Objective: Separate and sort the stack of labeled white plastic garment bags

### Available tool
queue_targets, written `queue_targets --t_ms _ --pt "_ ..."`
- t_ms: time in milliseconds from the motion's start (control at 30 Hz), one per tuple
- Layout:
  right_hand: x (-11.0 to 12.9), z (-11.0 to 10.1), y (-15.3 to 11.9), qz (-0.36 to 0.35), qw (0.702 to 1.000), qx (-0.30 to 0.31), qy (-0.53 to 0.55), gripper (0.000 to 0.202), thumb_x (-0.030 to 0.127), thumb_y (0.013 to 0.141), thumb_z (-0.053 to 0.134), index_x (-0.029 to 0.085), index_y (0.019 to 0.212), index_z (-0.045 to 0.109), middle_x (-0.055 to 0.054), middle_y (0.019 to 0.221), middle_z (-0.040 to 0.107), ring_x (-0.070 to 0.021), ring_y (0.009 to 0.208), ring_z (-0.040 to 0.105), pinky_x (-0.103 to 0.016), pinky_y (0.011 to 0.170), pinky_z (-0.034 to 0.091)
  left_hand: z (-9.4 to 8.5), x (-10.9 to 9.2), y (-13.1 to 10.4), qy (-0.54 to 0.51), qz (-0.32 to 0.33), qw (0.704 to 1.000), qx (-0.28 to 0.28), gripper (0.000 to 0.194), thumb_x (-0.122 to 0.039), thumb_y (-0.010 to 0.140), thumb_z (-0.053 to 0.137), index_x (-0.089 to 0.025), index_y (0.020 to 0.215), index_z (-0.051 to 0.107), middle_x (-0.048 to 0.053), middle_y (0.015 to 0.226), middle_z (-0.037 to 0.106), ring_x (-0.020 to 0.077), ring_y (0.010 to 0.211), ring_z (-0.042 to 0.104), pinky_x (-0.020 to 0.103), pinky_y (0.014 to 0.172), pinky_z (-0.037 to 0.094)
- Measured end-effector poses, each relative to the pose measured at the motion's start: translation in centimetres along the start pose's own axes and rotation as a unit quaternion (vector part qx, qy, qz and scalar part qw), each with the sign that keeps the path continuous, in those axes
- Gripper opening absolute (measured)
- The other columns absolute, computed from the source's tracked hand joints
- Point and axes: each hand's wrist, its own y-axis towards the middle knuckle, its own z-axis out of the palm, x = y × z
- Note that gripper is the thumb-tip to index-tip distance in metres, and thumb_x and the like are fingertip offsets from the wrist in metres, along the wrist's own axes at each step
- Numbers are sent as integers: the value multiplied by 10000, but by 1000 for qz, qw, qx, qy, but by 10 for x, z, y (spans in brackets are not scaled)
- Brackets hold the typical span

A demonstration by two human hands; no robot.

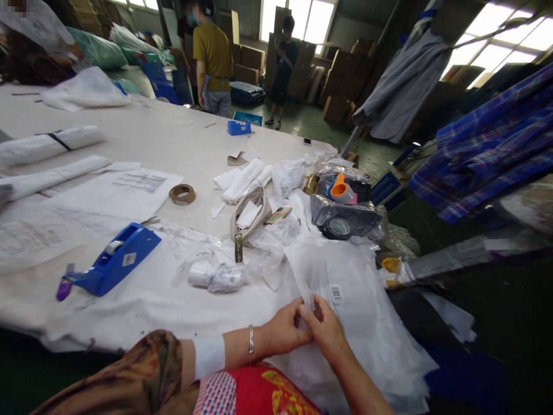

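A stack of translucent plastic bags point(363, 334) lies at the table's near right corner, with a barcode label point(336, 293) on the top one. My left hand point(288, 327) and my right hand point(325, 329) meet over the stack's left side. Both are closed, pinching the edge of a plastic bag point(302, 276) that rises slightly between them. The fingertips partly hide the pinched edge. Left of the hands lies a white roll wrapped in clear plastic point(218, 276).
A blue tape dispenser point(116, 259) and a brown tape roll point(182, 195) sit on the left. An open beige pouch point(250, 213), a black tape roll point(337, 228) and an orange tape cutter point(340, 188) lie beyond the bags. Clothes point(492, 144) hang at right; several people stand behind.
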Motion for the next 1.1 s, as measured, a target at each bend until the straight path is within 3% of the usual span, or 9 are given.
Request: queue_targets --t_ms 167,267,333,433,567,667,767,867,1100 --pt "2 -24 7 54 997 -40 -31 566 524 681 587 145 1096 648 -98 969 742 -274 913 682 -359 826 529 15 -12 -3 106 33 988 104 643 -292 613 795 -139 1211 611 124 1208 587 224 960 600 275 719 543" --pt "-3 -46 10 74 996 -50 -29 526 493 663 563 113 1009 672 -108 905 747 -282 880 686 -357 791 531 20 -20 -6 90 88 969 212 670 -382 632 808 -170 1244 634 117 1257 600 216 934 628 267 729 553" --pt "-4 -70 7 85 994 -68 -31 535 512 675 554 101 995 677 -108 873 745 -281 839 685 -356 751 528 20 -21 -8 92 84 966 228 606 -372 694 757 -183 1260 646 96 1224 649 205 900 653 272 760 552" --pt "6 -119 -6 122 982 -139 -48 589 549 684 584 103 1058 673 -112 881 744 -290 840 684 -363 736 518 11 -7 -4 128 -9 986 108 345 -230 771 612 -154 1083 738 73 1006 739 201 862 679 295 808 543" --pt "30 -186 -37 192 952 -229 -65 633 571 682 614 147 1150 660 -124 954 739 -299 817 679 -388 707 509 -9 19 10 139 -127 976 -104 299 -124 745 565 -87 999 716 109 960 737 210 898 677 306 845 530" --pt "42 -218 -60 253 922 -274 -108 621 585 710 589 172 1169 660 -133 906 729 -276 687 638 -399 629 478 -14 25 16 82 -183 969 -145 343 -149 745 607 -76 1078 643 119 977 705 196 828 666 280 697 538" --pt "40 -232 -73 279 906 -293 -126 609 616 736 557 201 1171 657 -110 842 716 -248 602 585 -391 586 447 -4 23 19 29 -225 966 -120 282 -183 769 610 -105 1040 591 61 825 658 156 639 604 241 498 459" --pt "34 -232 -77 274 910 -285 -126 626 614 738 553 199 1198 642 -106 878 711 -262 661 605 -394 629 458 8 25 23 65 -251 960 -105 130 -226 807 599 -134 888 558 7 650 583 134 534 545 231 458 398" --pt "16 -226 -80 252 923 -273 -100 639 600 718 569 173 1186 647 -122 948 725 -324 854 669 -417 740 498 11 25 31 237 -133 935 -228 249 -247 742 688 -139 941 584 64 876 662 167 794 616 273 739 477"
